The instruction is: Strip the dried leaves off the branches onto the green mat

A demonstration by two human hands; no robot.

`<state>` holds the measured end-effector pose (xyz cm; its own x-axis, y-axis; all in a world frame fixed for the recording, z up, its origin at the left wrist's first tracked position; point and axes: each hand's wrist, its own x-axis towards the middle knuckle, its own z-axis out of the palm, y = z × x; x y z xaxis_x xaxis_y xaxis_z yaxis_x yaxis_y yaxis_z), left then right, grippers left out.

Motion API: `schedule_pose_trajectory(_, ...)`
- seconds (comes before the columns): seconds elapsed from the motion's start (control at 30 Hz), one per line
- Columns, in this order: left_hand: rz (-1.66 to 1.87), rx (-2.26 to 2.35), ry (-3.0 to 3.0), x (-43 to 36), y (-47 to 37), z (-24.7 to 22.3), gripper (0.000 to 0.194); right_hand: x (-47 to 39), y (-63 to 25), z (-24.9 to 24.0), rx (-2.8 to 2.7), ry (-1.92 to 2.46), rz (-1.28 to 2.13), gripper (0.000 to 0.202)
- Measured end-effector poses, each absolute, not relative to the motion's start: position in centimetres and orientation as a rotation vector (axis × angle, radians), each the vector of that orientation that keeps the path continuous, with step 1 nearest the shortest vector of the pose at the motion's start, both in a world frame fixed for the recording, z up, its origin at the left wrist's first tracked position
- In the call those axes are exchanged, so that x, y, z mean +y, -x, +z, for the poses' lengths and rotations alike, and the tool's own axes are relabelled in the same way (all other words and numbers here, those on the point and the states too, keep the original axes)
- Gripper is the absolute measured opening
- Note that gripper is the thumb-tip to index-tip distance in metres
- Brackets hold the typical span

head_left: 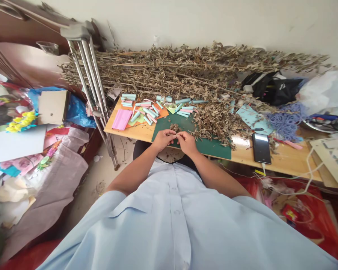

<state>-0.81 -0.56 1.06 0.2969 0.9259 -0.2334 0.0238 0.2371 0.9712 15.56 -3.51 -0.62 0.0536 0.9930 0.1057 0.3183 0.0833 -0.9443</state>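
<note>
At the front edge of the green mat (215, 149), my left hand (162, 140) and my right hand (187, 142) meet with thumbs and fingers pinched together. Whatever small thing sits between the fingertips is mostly hidden; a pale bit shows there. Just beyond the fingers lies a small heap of crumbled dry leaves (175, 128). A larger pile of dried leaves (214, 122) covers much of the mat to the right. Light-blue and pink paper rolls (149, 112) are scattered behind and left of my hands, near a stack of pink paper sheets (121, 119).
Bundles of dried leafy stalks (169, 71) run along the wall. A metal crutch (97, 86) leans at the table's left end. To the right are a phone (261, 149) on a white cable, a pen (250, 129), light-blue paper (255, 118) and tangled purple-blue cord (287, 120).
</note>
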Motion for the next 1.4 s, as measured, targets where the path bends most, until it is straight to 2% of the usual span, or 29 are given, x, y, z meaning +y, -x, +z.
schedule_pose_trajectory(0.6,0.711,1.256,-1.474,-1.1,0.5,2.2,0.018,-3.8,-15.6,-0.7,-1.521,1.452,0.773,0.021)
schedule_pose_trajectory(1.4,0.683,1.181,-1.489,-0.9,0.7,2.1,0.021,-4.1,-15.7,-1.0,-1.521,1.456,0.751,0.021)
